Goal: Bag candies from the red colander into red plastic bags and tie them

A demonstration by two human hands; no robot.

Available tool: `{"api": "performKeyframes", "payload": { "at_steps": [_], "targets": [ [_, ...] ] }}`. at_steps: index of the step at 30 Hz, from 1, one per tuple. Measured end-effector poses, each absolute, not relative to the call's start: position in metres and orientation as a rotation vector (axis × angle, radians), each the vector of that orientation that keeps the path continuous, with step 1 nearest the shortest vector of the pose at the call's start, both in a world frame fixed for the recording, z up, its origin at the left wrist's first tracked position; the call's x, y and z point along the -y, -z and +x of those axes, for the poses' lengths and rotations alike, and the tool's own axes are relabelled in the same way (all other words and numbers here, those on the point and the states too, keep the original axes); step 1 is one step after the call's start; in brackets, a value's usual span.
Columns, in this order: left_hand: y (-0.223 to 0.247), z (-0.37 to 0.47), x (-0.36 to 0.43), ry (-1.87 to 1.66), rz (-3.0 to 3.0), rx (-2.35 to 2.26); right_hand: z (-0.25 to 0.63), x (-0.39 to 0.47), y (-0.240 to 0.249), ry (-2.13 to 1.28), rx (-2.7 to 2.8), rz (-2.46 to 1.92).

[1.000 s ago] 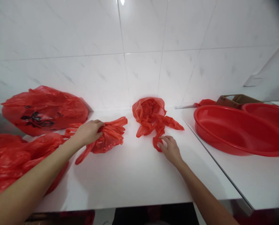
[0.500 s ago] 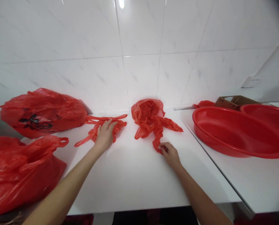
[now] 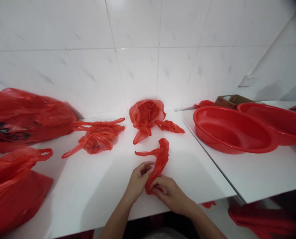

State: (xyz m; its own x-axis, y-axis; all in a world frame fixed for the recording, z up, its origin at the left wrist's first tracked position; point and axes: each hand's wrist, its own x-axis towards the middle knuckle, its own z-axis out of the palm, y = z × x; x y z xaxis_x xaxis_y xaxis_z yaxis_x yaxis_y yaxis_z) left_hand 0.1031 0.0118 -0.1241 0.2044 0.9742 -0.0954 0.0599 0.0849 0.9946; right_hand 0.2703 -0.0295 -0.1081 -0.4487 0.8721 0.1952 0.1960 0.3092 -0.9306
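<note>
A crumpled red plastic bag [image 3: 160, 157] lies lengthwise on the white table, its loose handles pointing toward the wall. My right hand [image 3: 171, 192] pinches its near end. At the bag's left edge, the curled fingers of my left hand [image 3: 139, 179] pinch it too; the exact contact is partly hidden. Beyond my hands, an open red bag stuffed with crumpled ones [image 3: 146, 113] rests by the wall, with another twisted red bag [image 3: 170, 126] beside it. Left of these sits a loose heap of red bags [image 3: 98, 137] with handles sticking out.
Two large filled red bags, one by the wall [image 3: 35, 116] and one nearer [image 3: 18, 196], stand at the left. On the adjoining right table are red plastic basins [image 3: 232, 132] and a cardboard box [image 3: 231, 101]. A seam [image 3: 212, 159] runs between the tables.
My right hand has drawn one bag away from the stuffed bag toward me. My left hand has left the heap and joined the right at this bag. The view has shifted right.
</note>
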Motion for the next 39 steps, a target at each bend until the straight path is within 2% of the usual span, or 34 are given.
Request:
{"api": "performKeyframes", "payload": {
  "at_steps": [3,9,16,18,22,24,27,30,31,36,39],
  "targets": [
    [0.132,0.097,-0.002,-0.988,1.264,-1.223,0.284,0.036,0.113,-1.245,1.802,-1.049],
    [0.133,0.098,-0.001,-1.314,1.532,-1.507,0.306,0.041,0.105,-1.34,1.647,-1.084],
    [0.15,0.111,-0.035,-0.921,1.893,-1.416,0.301,0.053,0.108,-1.444,1.663,-1.043],
    [0.151,0.106,-0.038,-0.947,1.88,-1.42,0.324,0.053,0.119,-1.374,1.446,-1.14],
    [0.142,0.093,-0.031,-1.018,1.75,-1.459,0.39,0.049,0.144,-0.957,0.682,-1.308],
    [0.134,0.091,-0.024,-1.022,1.679,-1.426,0.411,0.05,0.149,-0.804,0.579,-1.378],
    [0.12,0.097,-0.013,-1.002,1.557,-1.309,0.409,0.056,0.135,-0.467,0.798,-1.572],
    [0.107,0.107,-0.004,-0.998,1.428,-1.203,0.379,0.065,0.105,-0.06,1.029,-1.457],
    [0.103,0.11,-0.002,-1.002,1.393,-1.177,0.366,0.067,0.094,-0.061,1.143,-1.361],
    [0.093,0.12,0.008,-0.997,1.295,-1.061,0.315,0.059,0.071,-0.522,1.917,-1.054],
    [0.093,0.119,0.013,-0.989,1.293,-1.036,0.306,0.043,0.083,-0.498,1.987,-1.135]
  ]
}}
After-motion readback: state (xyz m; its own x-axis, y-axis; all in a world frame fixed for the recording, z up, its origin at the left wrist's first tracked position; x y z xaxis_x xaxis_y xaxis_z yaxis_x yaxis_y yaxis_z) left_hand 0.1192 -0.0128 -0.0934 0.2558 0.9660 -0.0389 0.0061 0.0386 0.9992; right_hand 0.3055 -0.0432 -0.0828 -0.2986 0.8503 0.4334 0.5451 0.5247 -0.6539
